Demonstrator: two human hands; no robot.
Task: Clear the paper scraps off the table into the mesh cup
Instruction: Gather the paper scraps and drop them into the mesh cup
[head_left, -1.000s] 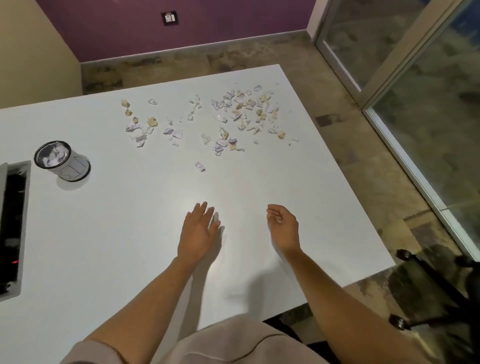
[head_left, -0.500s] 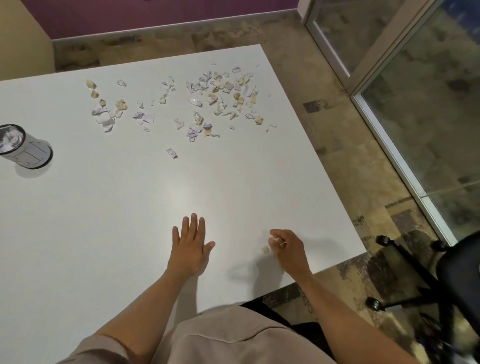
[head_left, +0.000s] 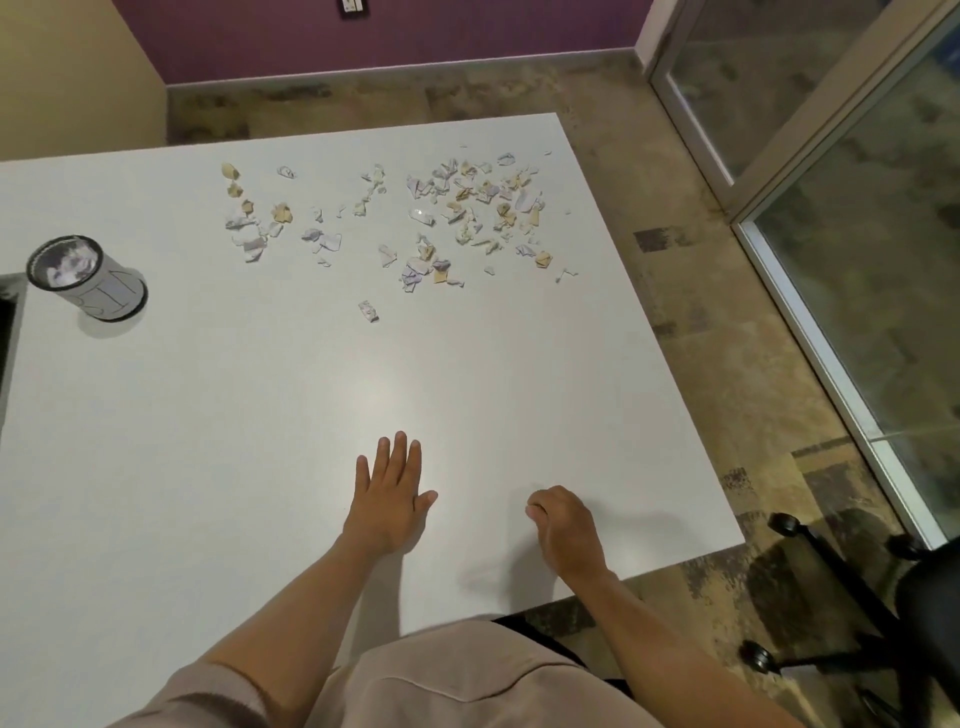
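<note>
Many small white, lilac and tan paper scraps (head_left: 467, 208) lie scattered over the far half of the white table (head_left: 234, 441). One lone scrap (head_left: 368, 310) sits nearer, apart from the rest. The mesh cup (head_left: 85, 283) stands at the far left with crumpled paper inside. My left hand (head_left: 389, 499) lies flat on the table, fingers straight. Near the front edge, my right hand (head_left: 563, 530) has its fingers curled and tips pinched together on the tabletop; the small scrap there is hidden under them.
A dark cable slot (head_left: 8, 322) is cut into the table at the left edge. A black office chair base (head_left: 857, 597) stands on the floor at the right, beside a glass door (head_left: 857, 156).
My right hand drew back to the front edge and its fingers closed over a small tan scrap, which no longer shows. My left hand flattened on the table. The view shifted.
</note>
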